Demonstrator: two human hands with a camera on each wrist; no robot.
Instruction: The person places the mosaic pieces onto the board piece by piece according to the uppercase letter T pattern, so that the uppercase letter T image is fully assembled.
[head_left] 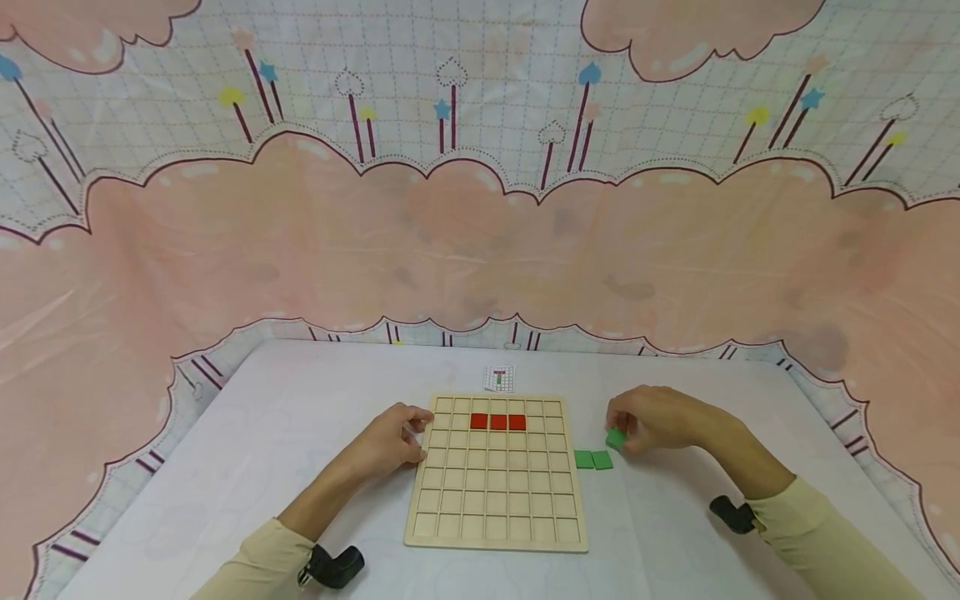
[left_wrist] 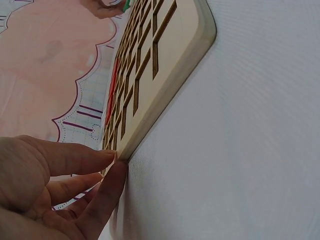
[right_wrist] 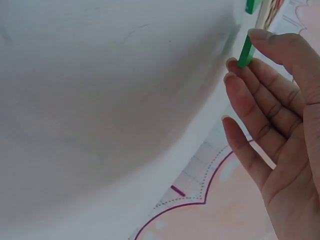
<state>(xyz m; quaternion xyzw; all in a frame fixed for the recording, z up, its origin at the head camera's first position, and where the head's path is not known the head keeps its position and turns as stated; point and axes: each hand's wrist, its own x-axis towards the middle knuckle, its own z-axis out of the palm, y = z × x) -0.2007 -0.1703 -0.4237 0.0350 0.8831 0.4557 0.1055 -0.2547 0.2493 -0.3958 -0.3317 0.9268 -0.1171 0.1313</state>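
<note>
A square wooden grid board (head_left: 496,481) lies flat, with three red tiles (head_left: 498,422) side by side in its second row from the far edge. My left hand (head_left: 390,439) rests against the board's left edge, thumb and fingers spread along it. In the left wrist view, fingertips (left_wrist: 117,165) touch the wooden rim. Right of the board, my right hand (head_left: 660,421) pinches a green tile (right_wrist: 245,51) between thumb and fingertips, held on edge. Two more green tiles (head_left: 593,460) lie in a row beside the board's right edge.
A small printed card (head_left: 499,378) with a red and green grid pattern lies beyond the board's far edge. The white tabletop (head_left: 300,400) runs back to a patterned cloth backdrop (head_left: 480,250). Black wrist-worn devices (head_left: 336,567) sit on both forearms.
</note>
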